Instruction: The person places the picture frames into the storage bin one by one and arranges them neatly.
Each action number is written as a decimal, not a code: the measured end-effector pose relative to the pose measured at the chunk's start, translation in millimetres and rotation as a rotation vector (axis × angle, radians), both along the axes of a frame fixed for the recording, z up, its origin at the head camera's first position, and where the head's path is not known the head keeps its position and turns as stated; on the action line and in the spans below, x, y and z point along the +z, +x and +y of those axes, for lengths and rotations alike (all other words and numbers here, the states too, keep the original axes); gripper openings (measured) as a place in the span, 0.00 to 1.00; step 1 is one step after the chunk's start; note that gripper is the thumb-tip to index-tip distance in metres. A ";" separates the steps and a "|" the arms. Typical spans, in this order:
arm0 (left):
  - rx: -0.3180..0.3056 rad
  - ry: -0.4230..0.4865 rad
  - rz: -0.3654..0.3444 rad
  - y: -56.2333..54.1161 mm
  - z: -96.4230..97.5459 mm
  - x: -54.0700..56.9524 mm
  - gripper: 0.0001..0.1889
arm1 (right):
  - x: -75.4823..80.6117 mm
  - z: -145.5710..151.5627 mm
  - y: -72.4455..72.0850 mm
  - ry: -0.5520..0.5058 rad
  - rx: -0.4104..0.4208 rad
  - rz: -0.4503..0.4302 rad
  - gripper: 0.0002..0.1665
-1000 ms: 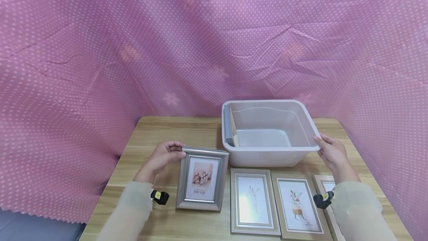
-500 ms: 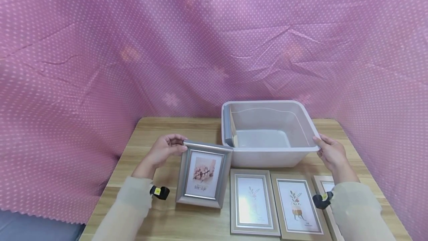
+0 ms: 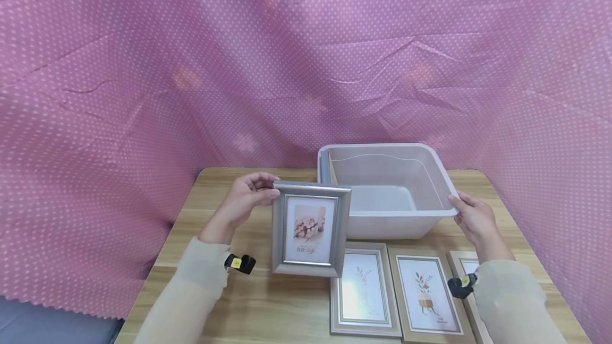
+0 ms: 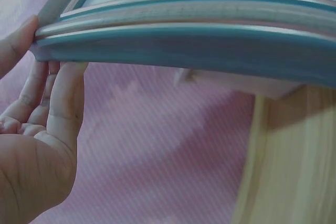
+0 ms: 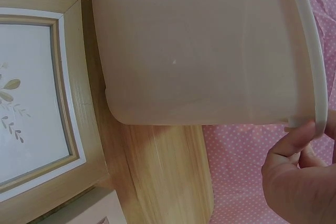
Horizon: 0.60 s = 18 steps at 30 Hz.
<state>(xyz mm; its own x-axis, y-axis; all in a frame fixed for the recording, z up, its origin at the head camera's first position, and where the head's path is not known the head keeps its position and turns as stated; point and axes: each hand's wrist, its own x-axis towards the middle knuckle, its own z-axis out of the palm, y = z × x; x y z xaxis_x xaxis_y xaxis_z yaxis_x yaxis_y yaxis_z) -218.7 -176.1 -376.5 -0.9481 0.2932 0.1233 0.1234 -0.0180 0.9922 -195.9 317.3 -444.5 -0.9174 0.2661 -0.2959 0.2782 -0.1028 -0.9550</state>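
Note:
My left hand (image 3: 248,195) pinches a silver picture frame (image 3: 309,231) by its upper left corner, thumb on the front and fingers behind. The frame is raised upright over the table, its flower print facing me, and it overlaps the front left of a pale plastic basin (image 3: 392,223) in the head view. In the left wrist view the thumb and fingers (image 4: 65,98) grip the frame's edge. My right hand (image 3: 475,222) holds the basin's rim at the front right corner; the right wrist view shows thumb and fingers round the rim (image 5: 317,93).
Inside the basin, frames (image 3: 325,168) stand on edge against the left wall. In front of it lie a silver-beige picture frame (image 3: 365,291), another with a plant print (image 3: 427,296), and a third (image 3: 466,264) partly under my right wrist. A pink dotted cloth (image 3: 306,68) hangs behind the wooden table (image 3: 258,312).
My left hand has lifted the silver picture frame off the table and moved it up and right, to the basin's front left. The right hand stays on the rim.

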 end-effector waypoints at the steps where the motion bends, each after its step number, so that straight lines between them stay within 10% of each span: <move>1: 0.001 0.008 0.002 0.1 3.6 3.3 0.12 | 0.3 -0.1 0.0 -0.003 0.000 0.004 0.44; 18: 0.100 0.166 0.028 -9.2 61.1 62.1 0.11 | 1.5 -0.5 -0.7 -0.016 -0.003 0.001 0.45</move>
<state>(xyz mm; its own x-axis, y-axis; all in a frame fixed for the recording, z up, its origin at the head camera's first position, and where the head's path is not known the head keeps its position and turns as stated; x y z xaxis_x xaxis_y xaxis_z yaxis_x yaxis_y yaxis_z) -227.9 -115.0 -314.5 -0.9670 0.1713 0.1888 0.1604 -0.1670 0.9728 -196.7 316.8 -443.0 -0.9167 0.2645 -0.2995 0.2773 -0.1188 -0.9534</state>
